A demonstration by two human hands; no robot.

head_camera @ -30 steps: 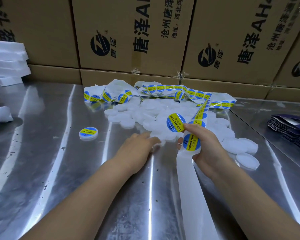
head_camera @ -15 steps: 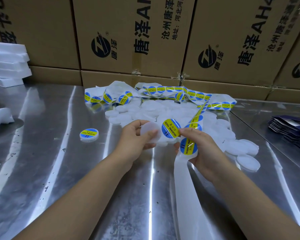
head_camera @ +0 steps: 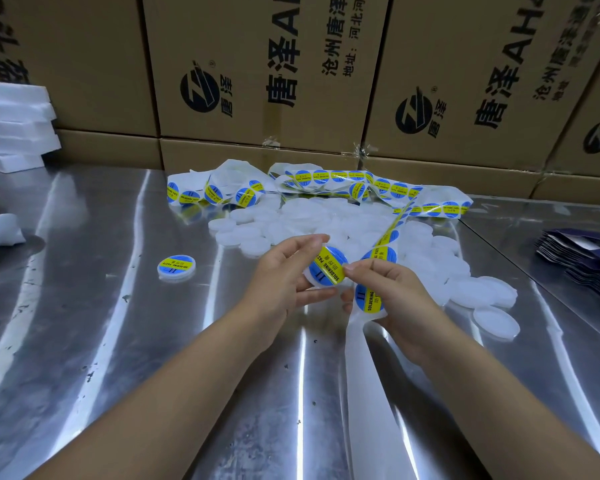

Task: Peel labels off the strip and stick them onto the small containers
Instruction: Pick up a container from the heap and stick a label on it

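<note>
Nearest us, the bare backing [head_camera: 371, 403] of the label strip runs over the steel table [head_camera: 136, 375] up into the right hand [head_camera: 395, 303]. This hand grasps in two places. Its lower fingers curl round the strip, where the next label [head_camera: 368, 298] sits on the backing, while thumb and forefinger pinch the edge of a peeled blue-and-yellow label [head_camera: 330, 268]. The left hand [head_camera: 281, 282], just beside it, grips a small white container [head_camera: 309, 278] between thumb and fingers, held above the table. The peeled label lies across the top face of this container, though we cannot tell how much of it is stuck down. Left of the hands, one labelled container [head_camera: 176, 267] rests alone on the table. Beyond the hands we find a pile of unlabelled containers [head_camera: 291, 216], spreading to the right, and behind it the loose label strip [head_camera: 326, 177] lies in folds. At far right are stacked dark pouches [head_camera: 582, 258], at far left white foam sheets [head_camera: 11, 129]. A wall of cardboard boxes [head_camera: 257, 64] closes the back.
</note>
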